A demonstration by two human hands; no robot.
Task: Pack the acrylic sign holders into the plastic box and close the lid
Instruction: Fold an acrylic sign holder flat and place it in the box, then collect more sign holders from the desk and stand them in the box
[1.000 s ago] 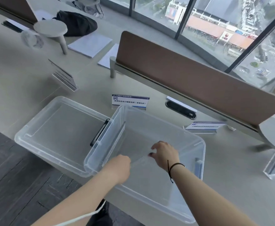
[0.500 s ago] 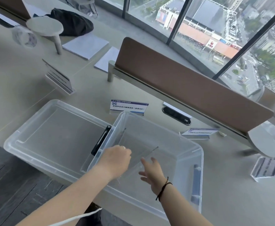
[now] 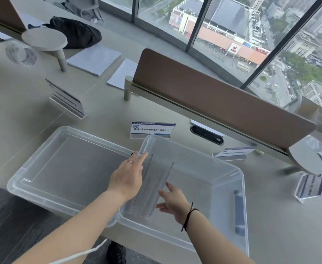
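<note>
Open box, left third taken

Two clear acrylic sign holders (image 3: pixel 152 187) lie along the left wall of the clear plastic box (image 3: pixel 240 180); its floor to the right is free. The clear plastic lid (image 3: pixel 47 149) blocks the table on the left, the brown divider panel (image 3: pixel 213 103) behind.

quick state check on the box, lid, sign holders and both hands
plastic box: open, two clear holders inside
lid: off, lying left of the box
sign holders in box: lying flat
blue-label sign holder: upright on the table
left hand: open
right hand: open
</note>
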